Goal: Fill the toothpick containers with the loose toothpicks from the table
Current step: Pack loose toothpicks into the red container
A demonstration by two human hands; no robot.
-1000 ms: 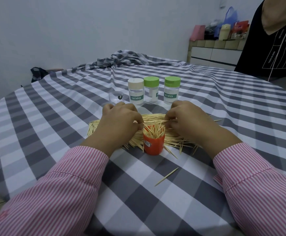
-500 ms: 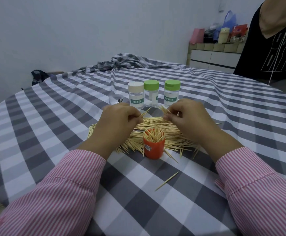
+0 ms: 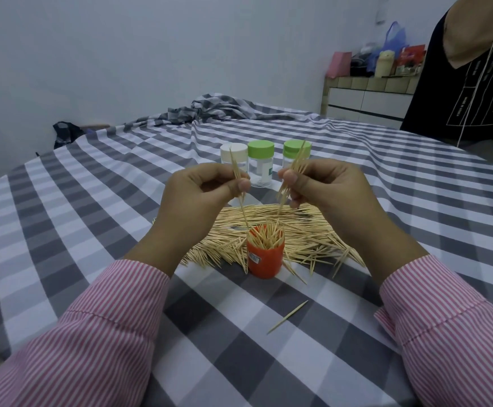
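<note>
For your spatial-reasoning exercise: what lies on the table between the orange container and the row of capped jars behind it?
In the head view, a heap of loose toothpicks lies between the orange container and the capped jars.

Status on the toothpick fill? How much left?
Done: orange cup is partly filled. In hand: left hand and right hand each pinch a small bunch above it. Left: the big pile, one stray toothpick, and three capped jars behind, which look empty.

Home room: checked tablecloth (image 3: 92,218), cluttered sideboard (image 3: 368,98).
</note>
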